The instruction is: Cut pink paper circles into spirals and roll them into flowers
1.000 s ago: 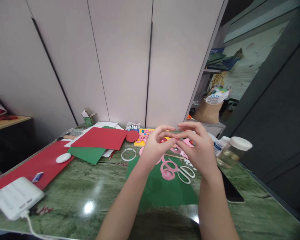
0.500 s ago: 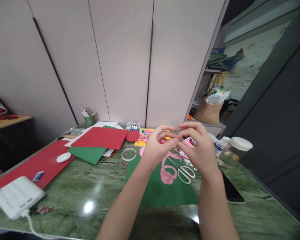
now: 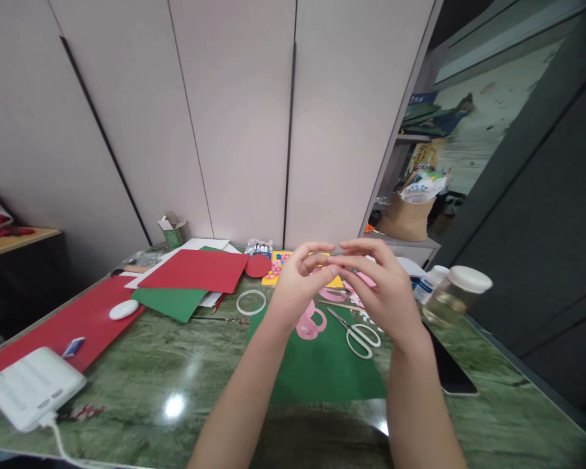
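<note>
Raised over a green paper sheet [image 3: 329, 374], my left hand [image 3: 295, 286] and my right hand [image 3: 385, 293] meet at the fingertips. Thumb and fingers of each are pinched together. A curled pink paper strip [image 3: 308, 326] hangs below my left hand; its upper part is hidden behind the fingers, where both hands seem to grip it. Scissors with white handles [image 3: 364, 340] lie on the green sheet under my right hand, blades slightly apart. A thin wooden stick [image 3: 339, 304] and another pink paper piece [image 3: 333, 294] show between my wrists.
To the left lie a white ring [image 3: 251, 302], a red sheet [image 3: 195, 268], a red disc [image 3: 258, 266] and a white power adapter [image 3: 34, 384]. A lidded jar [image 3: 456, 299] and a dark tablet [image 3: 452, 365] are at the right. Behind my hands is a yellow tray [image 3: 268, 280] with small coloured pieces.
The pink strip's curl has swung left and up, closer to my left hand. Both hands have shifted slightly left, fingertips still together. The wooden stick now shows between my wrists.
</note>
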Demonstrator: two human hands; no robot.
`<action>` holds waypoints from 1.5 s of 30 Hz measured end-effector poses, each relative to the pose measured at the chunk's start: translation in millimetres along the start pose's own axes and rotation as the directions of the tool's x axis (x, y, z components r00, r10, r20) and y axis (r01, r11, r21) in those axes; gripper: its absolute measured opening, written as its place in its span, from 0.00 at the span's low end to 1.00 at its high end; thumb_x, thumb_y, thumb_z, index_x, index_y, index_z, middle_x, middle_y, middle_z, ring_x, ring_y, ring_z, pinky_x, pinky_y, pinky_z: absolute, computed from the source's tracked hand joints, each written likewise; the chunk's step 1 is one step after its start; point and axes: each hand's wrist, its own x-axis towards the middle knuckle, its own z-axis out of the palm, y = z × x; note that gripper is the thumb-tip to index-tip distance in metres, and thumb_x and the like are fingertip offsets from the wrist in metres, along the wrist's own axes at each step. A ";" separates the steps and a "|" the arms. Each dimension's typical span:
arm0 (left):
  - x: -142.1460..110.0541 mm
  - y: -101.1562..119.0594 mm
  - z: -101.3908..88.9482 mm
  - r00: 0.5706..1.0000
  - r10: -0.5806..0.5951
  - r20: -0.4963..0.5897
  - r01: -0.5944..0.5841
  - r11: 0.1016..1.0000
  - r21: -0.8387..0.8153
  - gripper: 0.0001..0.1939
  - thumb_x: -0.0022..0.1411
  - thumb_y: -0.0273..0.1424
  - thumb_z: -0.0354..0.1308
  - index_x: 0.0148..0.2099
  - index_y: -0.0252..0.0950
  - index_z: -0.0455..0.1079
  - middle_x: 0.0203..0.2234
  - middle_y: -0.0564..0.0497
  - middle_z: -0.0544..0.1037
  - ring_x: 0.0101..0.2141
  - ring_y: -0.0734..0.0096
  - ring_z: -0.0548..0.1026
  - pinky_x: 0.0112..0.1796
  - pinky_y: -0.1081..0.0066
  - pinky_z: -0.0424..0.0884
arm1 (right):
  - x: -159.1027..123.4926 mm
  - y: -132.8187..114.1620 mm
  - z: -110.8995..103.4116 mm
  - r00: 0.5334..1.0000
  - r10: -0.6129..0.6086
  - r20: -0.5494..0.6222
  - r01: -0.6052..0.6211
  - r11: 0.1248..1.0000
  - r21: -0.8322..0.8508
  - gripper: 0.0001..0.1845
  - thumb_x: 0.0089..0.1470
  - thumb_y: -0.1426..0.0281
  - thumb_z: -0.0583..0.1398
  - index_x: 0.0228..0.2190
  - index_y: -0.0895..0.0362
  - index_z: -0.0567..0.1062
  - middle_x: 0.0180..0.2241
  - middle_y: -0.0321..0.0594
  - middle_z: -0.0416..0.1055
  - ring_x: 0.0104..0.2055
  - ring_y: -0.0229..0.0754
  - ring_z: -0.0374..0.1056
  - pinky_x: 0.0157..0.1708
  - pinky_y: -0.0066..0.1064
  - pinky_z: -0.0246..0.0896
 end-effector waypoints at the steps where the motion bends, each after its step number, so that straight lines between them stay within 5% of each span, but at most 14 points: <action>1: -0.2 0.7 0.4 1.000 0.001 -0.006 -0.001 1.000 0.002 0.15 0.53 0.30 0.62 0.44 0.38 0.66 0.33 0.50 0.76 0.34 0.73 0.74 0.35 0.72 0.70 | 0.0 0.2 1.0 1.000 0.003 -0.022 -0.003 1.000 -0.002 0.14 0.56 0.75 0.57 0.41 0.48 0.74 0.44 0.41 0.66 0.44 0.43 0.66 0.43 0.42 0.66; 8: -1.0 1.9 1.4 1.000 0.009 0.008 -0.009 1.000 -0.009 0.16 0.52 0.31 0.63 0.44 0.38 0.66 0.34 0.49 0.77 0.33 0.73 0.75 0.35 0.71 0.71 | 1.7 -0.1 3.6 0.987 0.022 -0.159 -0.026 0.999 -0.019 0.08 0.53 0.75 0.60 0.33 0.50 0.75 0.40 0.39 0.67 0.42 0.44 0.67 0.43 0.43 0.65; 21: -1.3 2.8 2.8 0.998 -0.026 0.053 0.024 0.999 0.047 0.15 0.52 0.30 0.63 0.43 0.36 0.68 0.33 0.49 0.76 0.35 0.72 0.74 0.31 0.76 0.69 | 2.3 -2.1 1.7 0.987 0.043 -0.157 -0.042 0.999 0.008 0.07 0.48 0.76 0.62 0.26 0.54 0.70 0.38 0.39 0.68 0.41 0.43 0.67 0.41 0.40 0.64; 30: -0.6 1.3 1.0 1.000 -0.015 -0.005 0.015 0.998 -0.062 0.17 0.50 0.29 0.65 0.42 0.37 0.67 0.30 0.51 0.77 0.32 0.74 0.75 0.32 0.75 0.69 | 1.2 -2.2 -1.1 0.980 -0.019 -0.199 0.015 1.000 -0.020 0.06 0.47 0.74 0.64 0.30 0.53 0.76 0.39 0.40 0.68 0.40 0.41 0.68 0.41 0.38 0.65; 38: 0.1 -0.8 -1.4 0.998 -0.043 0.053 0.051 0.987 -0.154 0.18 0.50 0.28 0.66 0.43 0.37 0.67 0.32 0.50 0.77 0.34 0.72 0.75 0.37 0.71 0.69 | -0.6 -2.3 -3.9 0.974 -0.049 -0.222 0.039 0.998 -0.047 0.08 0.46 0.75 0.66 0.31 0.54 0.77 0.38 0.41 0.69 0.40 0.41 0.67 0.41 0.37 0.65; 45: -0.4 -2.2 -2.3 0.999 -0.027 0.045 0.032 0.993 -0.114 0.18 0.50 0.28 0.65 0.44 0.37 0.67 0.31 0.51 0.77 0.35 0.71 0.75 0.38 0.70 0.68 | -0.3 -2.7 -5.7 0.980 -0.042 -0.196 0.035 0.999 -0.034 0.08 0.46 0.76 0.65 0.32 0.54 0.78 0.40 0.42 0.68 0.42 0.41 0.66 0.43 0.37 0.65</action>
